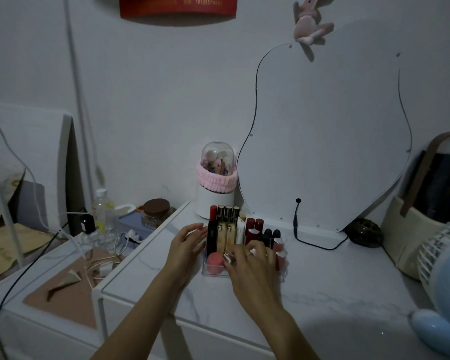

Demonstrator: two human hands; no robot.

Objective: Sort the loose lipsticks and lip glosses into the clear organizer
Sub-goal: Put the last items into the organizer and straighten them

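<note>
The clear organizer (207,272) stands on the white marble table top, filled with upright lipsticks and lip glosses. A red lipstick (213,213) and gold-black tubes (228,212) fill its back row, dark red tubes (254,227) stand to the right, and a pink round sponge (215,261) sits at the front left. My left hand (186,245) rests flat against the organizer's left side, fingers apart. My right hand (252,266) lies over the front right compartments, fingers curled down among the tubes. What its fingertips hold is hidden.
A white brush holder with a clear dome and pink band (216,183) stands behind the organizer. A wavy mirror board (322,141) leans on the wall, its black cable (312,242) trailing on the table. A woven bag (411,229) and a blue fan (444,281) sit right. A lower cluttered shelf (70,289) is left.
</note>
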